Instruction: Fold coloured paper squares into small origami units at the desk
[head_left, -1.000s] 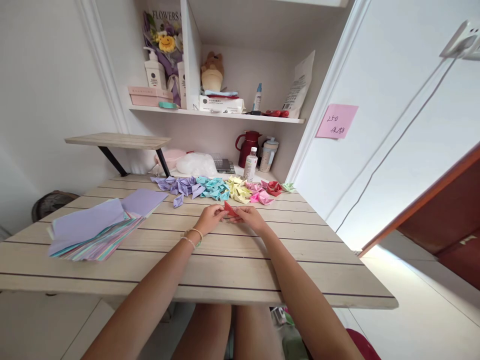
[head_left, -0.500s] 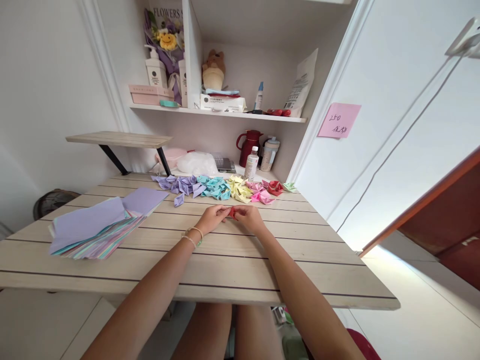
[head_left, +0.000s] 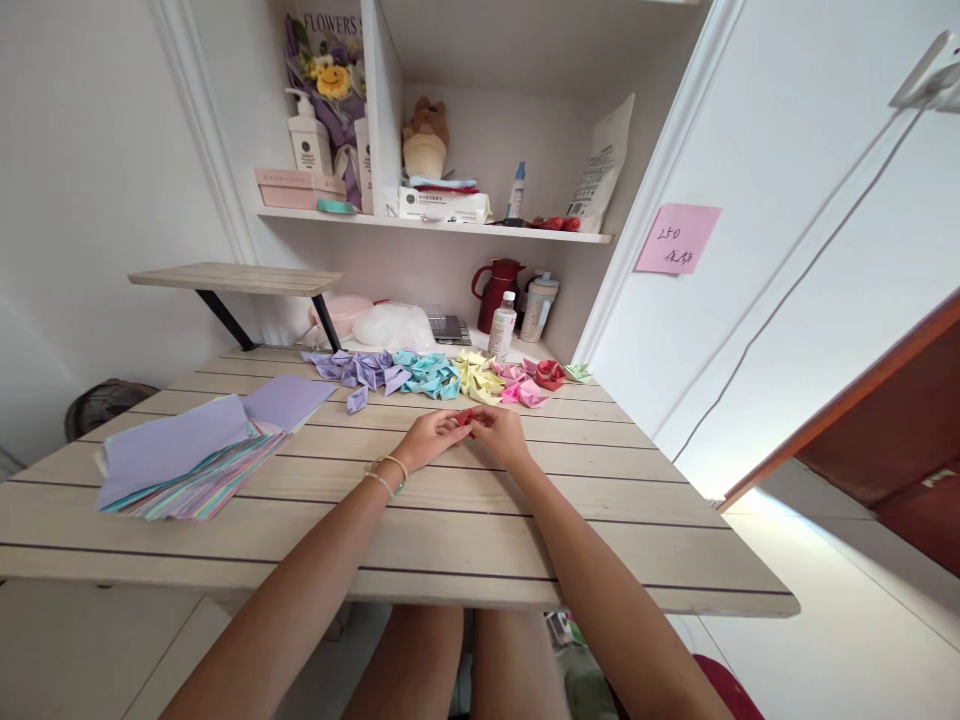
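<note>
A small folded piece of red paper is pinched between my two hands above the middle of the table. My left hand grips it from the left, thumb stretched toward the right hand's fingertips. From the other side my right hand holds it with thumb and fingers; the fingers hide much of its shape. Just beyond the hands lies a row of folded paper pieces: purple, blue, yellow, pink, red and green.
A fanned stack of coloured paper sheets lies on the table's left. A clear bottle, a dark red jug and a tumbler stand at the back. A small raised shelf overhangs the back left corner.
The red paper has turned between my fingers and shows more of its surface at the top. My left thumb has moved right, closer to my right fingers.
</note>
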